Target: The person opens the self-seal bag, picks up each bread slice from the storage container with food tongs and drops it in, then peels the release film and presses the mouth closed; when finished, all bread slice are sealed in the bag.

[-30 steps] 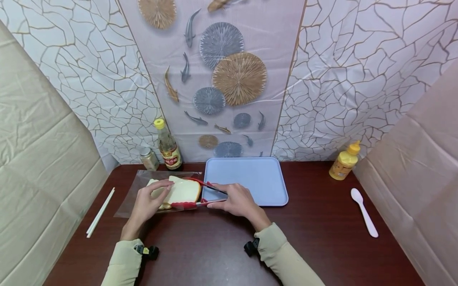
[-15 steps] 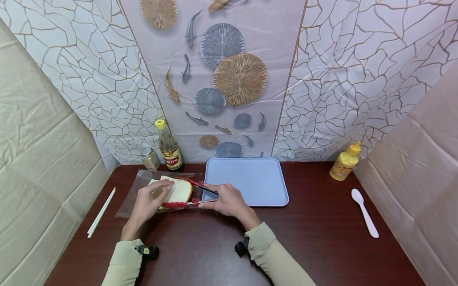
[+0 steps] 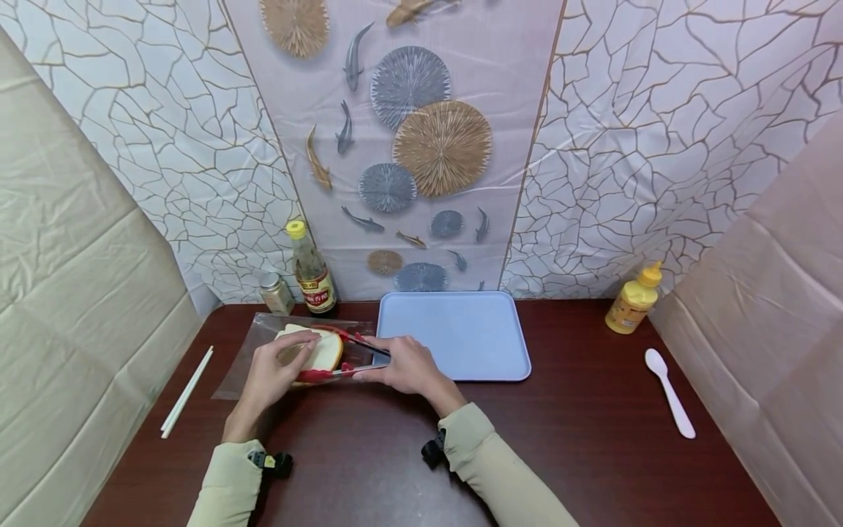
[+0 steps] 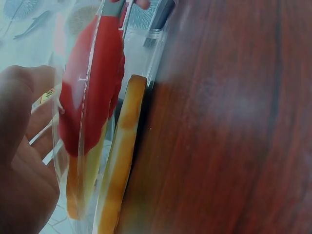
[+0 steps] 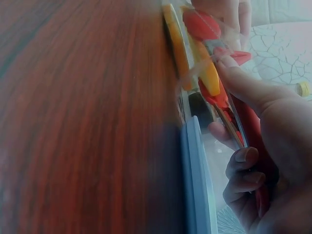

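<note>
My right hand [image 3: 410,366] grips red-tipped tongs [image 4: 95,87], fingers and thumb curled round their handles. Their spread red tips lie on either side of a white bread slice [image 3: 327,353] with a golden crust, inside a clear plastic bag [image 3: 242,359]. A second bread slice [image 4: 122,161] lies lower, by the tabletop, in the left wrist view. The left hand [image 3: 266,372] holds the bag's film between thumb and fingers, above the bread. Its palm hides part of the bread in the head view.
A light blue tray [image 3: 454,337] sits right of the bag. Behind the bag stand a yellow-capped sauce bottle [image 3: 315,282] and a small jar [image 3: 276,295]. Chopsticks [image 3: 187,393] lie at left. A yellow squeeze bottle [image 3: 634,301] and a white spoon [image 3: 670,393] are at right.
My right hand has moved left with the tongs, and the upper bread slice has slid left, deeper into the bag. The left hand has stayed nearly still.
</note>
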Available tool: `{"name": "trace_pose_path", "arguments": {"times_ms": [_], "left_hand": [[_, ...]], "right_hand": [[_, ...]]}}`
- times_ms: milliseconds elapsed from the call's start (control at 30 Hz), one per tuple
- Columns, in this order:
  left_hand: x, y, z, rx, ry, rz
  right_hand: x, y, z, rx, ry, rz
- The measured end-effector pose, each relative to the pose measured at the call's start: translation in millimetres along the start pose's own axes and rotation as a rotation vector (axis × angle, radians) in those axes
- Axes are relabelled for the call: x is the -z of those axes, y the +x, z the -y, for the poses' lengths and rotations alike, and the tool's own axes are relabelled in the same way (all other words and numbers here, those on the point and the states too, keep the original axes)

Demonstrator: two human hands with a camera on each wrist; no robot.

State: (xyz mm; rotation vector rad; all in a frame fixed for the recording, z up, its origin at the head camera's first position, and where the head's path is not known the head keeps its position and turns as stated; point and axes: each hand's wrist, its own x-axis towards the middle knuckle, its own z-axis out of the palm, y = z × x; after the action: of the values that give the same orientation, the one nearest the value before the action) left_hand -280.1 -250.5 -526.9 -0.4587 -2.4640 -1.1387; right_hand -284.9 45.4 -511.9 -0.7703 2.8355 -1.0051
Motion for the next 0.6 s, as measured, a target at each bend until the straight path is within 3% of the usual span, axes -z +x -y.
{"name": "trace_pose_path", "arguments": {"times_ms": [600], "left_hand": [[1.3,1.4,-2.1,0.029,0.034,0.009]], "right_hand": [[-10,14,16,-0.008,-0.093,0.008]]}}
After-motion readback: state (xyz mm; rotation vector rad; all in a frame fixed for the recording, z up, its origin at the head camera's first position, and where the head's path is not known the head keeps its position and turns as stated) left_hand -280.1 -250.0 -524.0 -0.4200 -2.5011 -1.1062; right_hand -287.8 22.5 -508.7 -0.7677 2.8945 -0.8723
